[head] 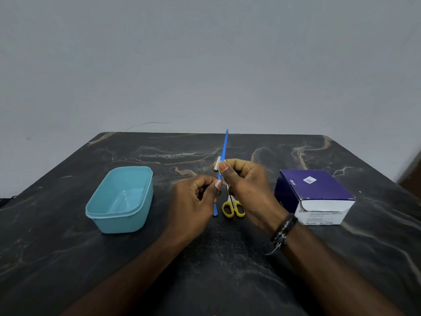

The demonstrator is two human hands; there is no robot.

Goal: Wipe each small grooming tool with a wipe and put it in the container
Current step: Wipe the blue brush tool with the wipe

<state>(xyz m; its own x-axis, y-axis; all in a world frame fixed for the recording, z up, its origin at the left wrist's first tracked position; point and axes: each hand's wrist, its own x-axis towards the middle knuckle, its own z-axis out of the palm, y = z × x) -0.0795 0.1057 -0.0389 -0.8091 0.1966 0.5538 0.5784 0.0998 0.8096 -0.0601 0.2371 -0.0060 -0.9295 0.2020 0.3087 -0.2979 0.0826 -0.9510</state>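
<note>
Above the middle of the dark marbled surface (68,258), the left hand (196,201) pinches a slim blue grooming tool (224,147) between thumb and curled fingers, low on its shaft. The tool stands nearly upright, tilted a little to the right; its pointed upper end rises past the surface's far edge in the view, and its rounded lower end shows below the left hand. The right hand (245,190) pinches a small white wipe (218,164) round the shaft just above the left hand's grip, thumb pressed against the pad, the other fingers curled behind it. A dark braided bracelet (283,229) sits on the right wrist. Small yellow-handled scissors (232,208) lie on the surface beneath the hands, handle loops toward the near edge, blades mostly hidden by the right hand. A light blue rectangular plastic container (120,199) stands toward the left edge, lidless, with nothing visible inside. Toward the right edge sits a dark purple and white cardboard box of alcohol swabs (316,195), its white front panel facing the near edge. A plain grey wall (205,53) rises behind the far edge.
</note>
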